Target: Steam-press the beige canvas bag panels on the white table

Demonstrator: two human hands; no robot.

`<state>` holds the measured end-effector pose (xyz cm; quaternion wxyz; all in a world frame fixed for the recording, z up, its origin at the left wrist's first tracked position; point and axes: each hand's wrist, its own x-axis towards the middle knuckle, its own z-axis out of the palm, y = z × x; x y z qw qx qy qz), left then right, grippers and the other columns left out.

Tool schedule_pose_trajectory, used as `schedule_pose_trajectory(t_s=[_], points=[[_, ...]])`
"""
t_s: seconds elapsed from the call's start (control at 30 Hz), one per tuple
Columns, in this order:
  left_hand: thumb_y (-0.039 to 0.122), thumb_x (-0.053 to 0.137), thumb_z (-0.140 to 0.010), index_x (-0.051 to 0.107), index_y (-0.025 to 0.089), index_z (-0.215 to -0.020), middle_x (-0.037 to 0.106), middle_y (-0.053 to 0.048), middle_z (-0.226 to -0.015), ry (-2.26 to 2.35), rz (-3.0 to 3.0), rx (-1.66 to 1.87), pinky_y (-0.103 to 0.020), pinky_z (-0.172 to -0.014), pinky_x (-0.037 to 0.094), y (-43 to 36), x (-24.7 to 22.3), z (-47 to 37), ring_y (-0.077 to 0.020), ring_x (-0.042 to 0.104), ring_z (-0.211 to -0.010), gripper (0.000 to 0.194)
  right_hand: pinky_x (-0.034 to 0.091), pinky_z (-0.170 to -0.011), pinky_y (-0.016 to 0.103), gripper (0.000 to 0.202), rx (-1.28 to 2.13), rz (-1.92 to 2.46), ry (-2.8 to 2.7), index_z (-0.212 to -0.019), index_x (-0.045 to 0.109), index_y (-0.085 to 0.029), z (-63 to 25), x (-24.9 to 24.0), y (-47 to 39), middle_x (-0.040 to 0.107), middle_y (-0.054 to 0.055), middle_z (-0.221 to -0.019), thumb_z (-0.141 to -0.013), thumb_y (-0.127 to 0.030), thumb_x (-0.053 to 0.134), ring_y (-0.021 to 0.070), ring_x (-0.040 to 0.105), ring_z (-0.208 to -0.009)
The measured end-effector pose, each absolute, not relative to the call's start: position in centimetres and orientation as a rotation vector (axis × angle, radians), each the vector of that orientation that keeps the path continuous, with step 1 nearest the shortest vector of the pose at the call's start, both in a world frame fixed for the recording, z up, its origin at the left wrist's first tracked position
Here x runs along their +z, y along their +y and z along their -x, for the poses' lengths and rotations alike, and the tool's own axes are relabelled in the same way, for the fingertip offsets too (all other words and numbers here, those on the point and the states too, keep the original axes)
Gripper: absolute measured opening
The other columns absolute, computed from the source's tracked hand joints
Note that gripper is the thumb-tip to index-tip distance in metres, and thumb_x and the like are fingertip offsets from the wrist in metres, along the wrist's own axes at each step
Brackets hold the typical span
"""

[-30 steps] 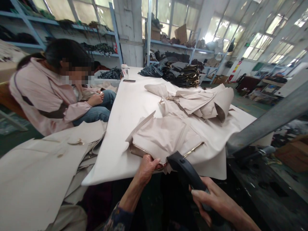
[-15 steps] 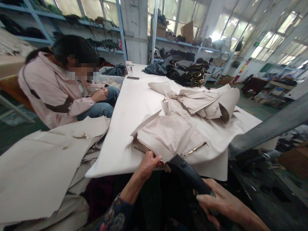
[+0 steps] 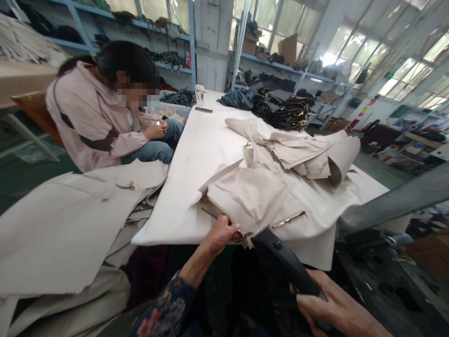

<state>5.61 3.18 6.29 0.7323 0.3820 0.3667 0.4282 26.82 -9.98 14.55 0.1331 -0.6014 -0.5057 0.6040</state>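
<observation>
At the near edge of the table, my left hand (image 3: 221,234) pinches the zippered edge of a beige bag piece (image 3: 250,192). The piece lies spread out, with a brass-coloured zipper along its left edge and another zipper (image 3: 288,220) showing at the right. My right hand (image 3: 321,299) is wrapped round a long, curved black hand tool (image 3: 286,257), whose kind I cannot make out. The tool's flat front end points up and left, beside the piece's near corner, a little right of my left fingers. I cannot tell whether its tip touches the material.
More beige pieces (image 3: 312,152) lie farther back on the white table (image 3: 196,154), before a black stack with metal fittings (image 3: 280,107). Flat beige panels (image 3: 70,224) are piled at left. A seated person (image 3: 105,112) works beyond them. A grey metal bar (image 3: 396,196) slants across the right.
The view has shifted, moving the scene slightly right. The tool's front end has drawn down and away from the piece's near edge. My left hand keeps its hold there.
</observation>
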Motion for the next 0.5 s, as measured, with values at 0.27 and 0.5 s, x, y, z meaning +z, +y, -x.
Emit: schedule_pose_trajectory(t_s=[0.27,0.5], points=[[0.02,0.071,-0.055,0.067,0.01,-0.089,0.072,-0.008,-0.078,0.711,-0.739,0.968,-0.03,-0.061,0.052,3.3,6.2,-5.1,-0.0196,0.065,-0.065,0.036,0.038,-0.041,0.019,0.043,1.662,1.686,-1.429,-0.084,0.047,-0.017,-25.8,14.8,-8.0,0.046,-0.007,-0.051,-0.077,-0.059,0.053,0.0077,0.045,-0.037],[0.02,0.068,-0.051,0.066,0.008,-0.078,0.069,-0.007,-0.066,0.751,-0.769,0.937,-0.025,-0.05,0.048,3.1,6.9,-5.1,-0.0159,0.062,-0.052,0.03,0.044,-0.052,0.025,0.049,1.471,1.959,-1.414,-0.104,0.054,-0.015,-27.7,15.3,-10.9,0.053,-0.004,-0.05,-0.079,-0.057,0.052,0.0142,0.052,-0.045]])
